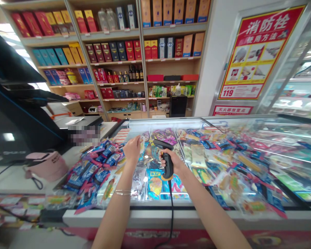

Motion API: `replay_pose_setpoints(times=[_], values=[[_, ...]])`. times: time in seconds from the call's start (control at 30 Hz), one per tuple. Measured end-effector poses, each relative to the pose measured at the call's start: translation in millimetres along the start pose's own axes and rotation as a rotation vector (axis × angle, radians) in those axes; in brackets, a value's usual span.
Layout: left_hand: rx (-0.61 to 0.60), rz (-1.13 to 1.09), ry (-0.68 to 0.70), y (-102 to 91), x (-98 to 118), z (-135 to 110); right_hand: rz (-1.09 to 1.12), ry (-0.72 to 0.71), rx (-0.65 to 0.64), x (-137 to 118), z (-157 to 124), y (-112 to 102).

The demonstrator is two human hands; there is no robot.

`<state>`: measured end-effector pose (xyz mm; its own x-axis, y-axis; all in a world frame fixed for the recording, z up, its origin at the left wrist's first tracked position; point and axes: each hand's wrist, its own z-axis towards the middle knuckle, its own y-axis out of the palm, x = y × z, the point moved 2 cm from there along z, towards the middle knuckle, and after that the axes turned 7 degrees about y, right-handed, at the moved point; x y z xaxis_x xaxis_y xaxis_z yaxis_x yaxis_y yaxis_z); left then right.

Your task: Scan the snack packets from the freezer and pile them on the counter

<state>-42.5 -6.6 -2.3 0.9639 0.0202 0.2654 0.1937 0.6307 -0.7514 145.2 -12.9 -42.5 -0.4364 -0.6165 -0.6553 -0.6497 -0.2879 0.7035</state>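
My right hand [175, 162] is closed round the grip of a black barcode scanner [166, 157], whose head points left and whose cable hangs down toward me. My left hand [132, 148] is raised just left of the scanner head, fingers pinched on a small pale packet [142, 143] held in front of it. Both hands hover above the glass lid of a chest freezer [171, 207] full of wrapped ice creams. A heap of blue and pink snack packets [93, 169] lies on the lid to the left of my left forearm.
A black till screen [18, 103] stands at the left on the white counter, with a pink cap [45, 165] in front of it. Shelves of boxed goods and bottles [119, 52] fill the back wall. A red fire-hydrant poster [256, 52] hangs at the right.
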Motion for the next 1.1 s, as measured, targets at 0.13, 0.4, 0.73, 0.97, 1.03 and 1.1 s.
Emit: replay_pose_setpoints(times=[0.13,0.4,0.73,0.97,1.03,1.1], values=[[-0.004,-0.014,0.005,1.8,1.1,-0.4,-0.005,-0.006,0.009,1.1,-1.6,0.5],[0.004,-0.021,0.049,2.9,2.2,-0.2,-0.015,-0.013,0.034,1.2,-1.4,-0.8],[0.044,0.02,0.093,8.5,-2.5,0.3,-0.016,-0.022,0.015,1.2,-1.4,-0.2],[0.002,0.0,0.061,9.8,-1.1,0.0,0.006,0.006,-0.022,2.2,-0.9,-1.7],[-0.019,-0.009,0.004,6.2,-1.0,2.2,0.012,0.01,-0.022,1.6,-1.3,0.0],[-0.012,-0.029,-0.067,-2.5,-3.4,6.8,0.024,0.0,-0.027,-0.1,-1.2,4.4]])
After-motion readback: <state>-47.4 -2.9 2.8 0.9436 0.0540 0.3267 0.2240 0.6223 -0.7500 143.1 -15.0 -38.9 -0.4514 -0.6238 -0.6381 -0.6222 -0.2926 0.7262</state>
